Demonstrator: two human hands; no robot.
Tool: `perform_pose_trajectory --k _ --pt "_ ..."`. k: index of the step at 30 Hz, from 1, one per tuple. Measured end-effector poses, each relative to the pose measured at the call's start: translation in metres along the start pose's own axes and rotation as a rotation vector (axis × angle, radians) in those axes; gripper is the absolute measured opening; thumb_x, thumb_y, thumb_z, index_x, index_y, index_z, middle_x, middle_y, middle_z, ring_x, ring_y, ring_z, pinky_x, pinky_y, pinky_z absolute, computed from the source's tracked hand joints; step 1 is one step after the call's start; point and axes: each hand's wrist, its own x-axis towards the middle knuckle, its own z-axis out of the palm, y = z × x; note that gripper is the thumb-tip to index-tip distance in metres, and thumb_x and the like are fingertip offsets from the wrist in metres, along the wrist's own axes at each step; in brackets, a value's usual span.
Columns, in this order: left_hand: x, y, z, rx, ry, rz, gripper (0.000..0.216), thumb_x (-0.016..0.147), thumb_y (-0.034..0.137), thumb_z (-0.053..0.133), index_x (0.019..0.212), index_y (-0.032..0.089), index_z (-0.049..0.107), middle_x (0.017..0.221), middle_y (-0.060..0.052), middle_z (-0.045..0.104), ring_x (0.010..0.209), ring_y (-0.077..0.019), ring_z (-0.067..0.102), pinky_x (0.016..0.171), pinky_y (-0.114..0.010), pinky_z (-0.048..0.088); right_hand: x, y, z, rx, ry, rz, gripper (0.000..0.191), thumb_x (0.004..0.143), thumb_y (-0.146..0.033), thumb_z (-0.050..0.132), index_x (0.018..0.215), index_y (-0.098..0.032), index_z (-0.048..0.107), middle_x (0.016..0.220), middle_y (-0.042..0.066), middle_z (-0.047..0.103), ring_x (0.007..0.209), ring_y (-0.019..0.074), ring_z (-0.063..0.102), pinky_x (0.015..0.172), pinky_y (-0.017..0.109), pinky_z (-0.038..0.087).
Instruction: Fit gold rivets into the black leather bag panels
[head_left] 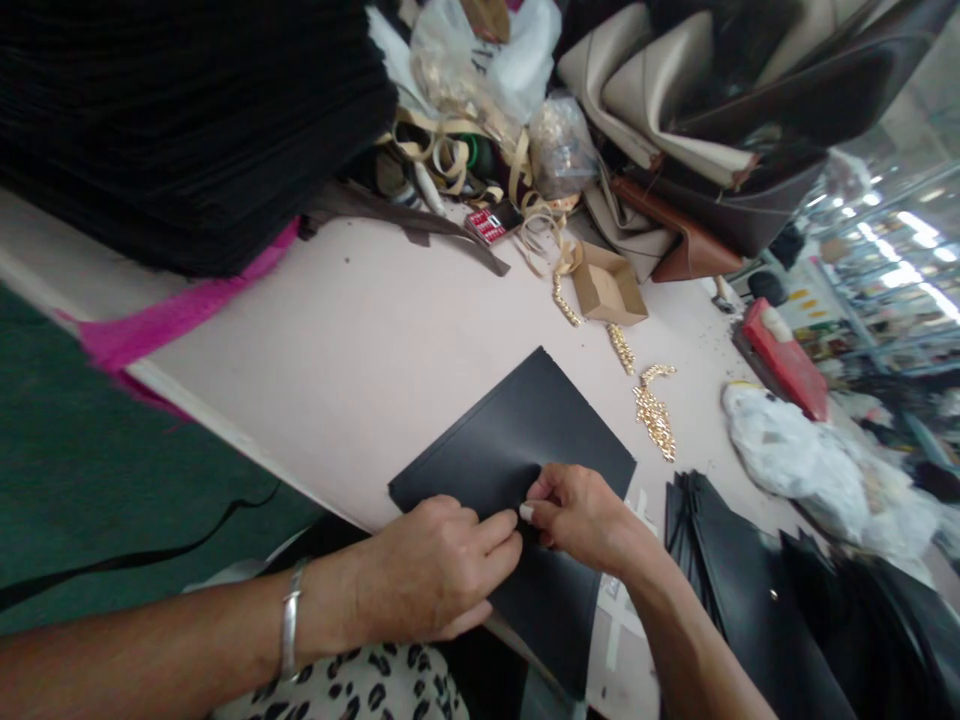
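A flat black leather-like panel (pixel 517 425) lies on the pale table (pixel 352 340) in front of me. My left hand (pixel 427 570), with a silver bracelet on its wrist, rests on the panel's near edge with fingers curled. My right hand (pixel 581 515) pinches the panel at its middle, thumb and fingers pressed together right beside the left fingertips. Whatever small part sits between the fingertips is hidden. Gold metal chain pieces (pixel 654 412) lie loose on the table just beyond the panel.
A tall stack of black sheets (pixel 187 120) stands at the far left over pink material (pixel 172 315). A small cardboard box (pixel 607 285), tan straps, plastic bags and folded leather crowd the back. More black panels (pixel 750 590) pile at the right, near a white bag (pixel 795 455).
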Motion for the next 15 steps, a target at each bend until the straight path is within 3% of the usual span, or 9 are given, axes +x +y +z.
perform_pose_trajectory --k 3,7,12,15 --pt "0.001 0.000 0.001 -0.009 0.019 -0.003 0.047 0.081 0.032 0.067 0.124 0.016 0.058 0.124 -0.009 0.066 0.077 -0.0221 0.066 0.062 -0.037 0.047 0.002 -0.010 -0.009 -0.082 -0.066 -0.004 0.004 0.076 -0.019 0.062 0.075 -0.019 0.065 0.057 -0.001 0.066 0.053 0.0126 0.059 0.049 0.022 0.034" --pt "0.000 -0.003 0.009 -0.019 0.042 -0.022 0.052 0.075 0.016 0.064 0.126 0.017 0.058 0.125 -0.009 0.066 0.081 -0.0240 0.067 0.067 -0.038 0.048 0.003 -0.017 -0.013 -0.095 -0.040 0.007 0.003 0.071 -0.017 0.066 0.072 -0.020 0.068 0.066 0.001 0.069 0.063 0.0150 0.062 0.049 0.022 0.033" --pt "-0.003 -0.004 0.019 0.008 0.104 -0.014 0.050 0.073 0.008 0.055 0.121 0.021 0.062 0.125 -0.007 0.067 0.083 -0.0241 0.068 0.072 -0.037 0.048 0.005 -0.001 -0.014 -0.013 -0.061 -0.027 0.005 0.075 -0.026 0.073 0.075 -0.022 0.071 0.061 -0.003 0.068 0.058 0.0120 0.064 0.051 0.019 0.040" --pt "-0.004 -0.003 0.016 0.023 0.134 -0.007 0.047 0.070 0.006 0.053 0.112 0.024 0.066 0.121 -0.004 0.069 0.082 -0.0223 0.068 0.072 -0.034 0.048 0.015 0.020 -0.028 0.022 0.144 -0.055 0.021 0.084 -0.040 0.069 0.095 -0.022 0.073 0.085 0.001 0.075 0.079 0.0149 0.069 0.070 0.023 0.050"
